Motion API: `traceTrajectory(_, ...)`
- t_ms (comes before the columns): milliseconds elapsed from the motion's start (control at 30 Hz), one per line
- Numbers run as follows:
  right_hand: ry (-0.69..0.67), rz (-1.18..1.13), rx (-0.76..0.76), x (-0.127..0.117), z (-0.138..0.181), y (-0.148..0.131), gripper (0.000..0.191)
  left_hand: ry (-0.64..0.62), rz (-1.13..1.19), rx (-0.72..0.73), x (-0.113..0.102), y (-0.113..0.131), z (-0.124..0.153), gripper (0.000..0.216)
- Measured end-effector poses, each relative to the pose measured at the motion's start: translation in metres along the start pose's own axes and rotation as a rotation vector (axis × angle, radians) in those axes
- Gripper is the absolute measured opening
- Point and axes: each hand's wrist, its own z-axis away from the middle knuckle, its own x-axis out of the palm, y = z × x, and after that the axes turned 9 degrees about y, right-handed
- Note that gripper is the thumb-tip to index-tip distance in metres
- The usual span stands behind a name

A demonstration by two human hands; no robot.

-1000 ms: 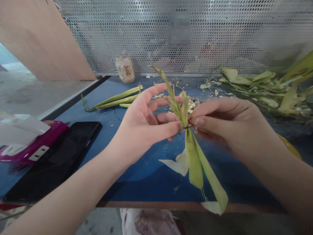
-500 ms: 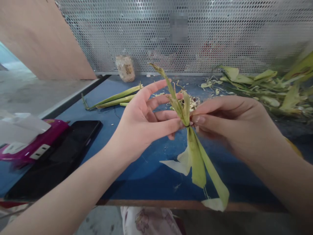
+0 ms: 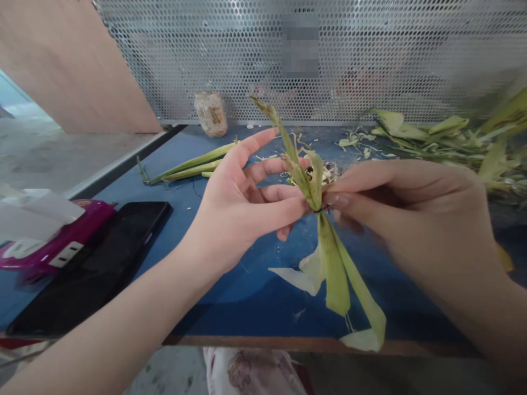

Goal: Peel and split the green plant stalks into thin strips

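A bundle of green corn husk (image 3: 336, 282) is held up over the blue table, cinched at its middle by a thin dark tie (image 3: 319, 209). Its browned tips point up and left; the wide strips hang down past the table's front edge. My left hand (image 3: 247, 203) pinches the bundle near the tie between thumb and fingers, with the index finger raised behind the tips. My right hand (image 3: 395, 208) is closed, thumb against index finger, on the end of the dark tie just right of the bundle. Its other fingers are partly hidden.
Husk scraps (image 3: 457, 140) are heaped at the right. Long green strips (image 3: 193, 164) lie at left, behind my left hand. A wrapped jar-like object (image 3: 211, 114) stands by the perforated metal panel (image 3: 239, 55). A phone (image 3: 99, 258) and a magenta power strip (image 3: 88, 230) lie at left.
My right hand has shifted slightly right, and a short length of the dark tie now shows between its fingertips and the bundle. The left hand keeps its hold, almost unmoved.
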Motion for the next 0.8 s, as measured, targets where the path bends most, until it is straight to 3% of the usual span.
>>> traceTrajectory(167,0.003,0.002,-0.039,0.0028,0.0015,0.0008,0.007,0.003,-0.028,-0.019,0.0004,0.0007,0.0021,0.070)
traceTrajectory(400,-0.009,-0.094,0.028,0.0018,0.0021,0.0042,0.009,0.022,-0.030,0.010,0.0010,0.0001,0.0019,0.071)
traceTrajectory(800,-0.058,-0.021,0.059,0.0013,-0.0024,0.0048,0.003,0.014,-0.052,0.002,0.0012,0.0013,0.0015,0.066)
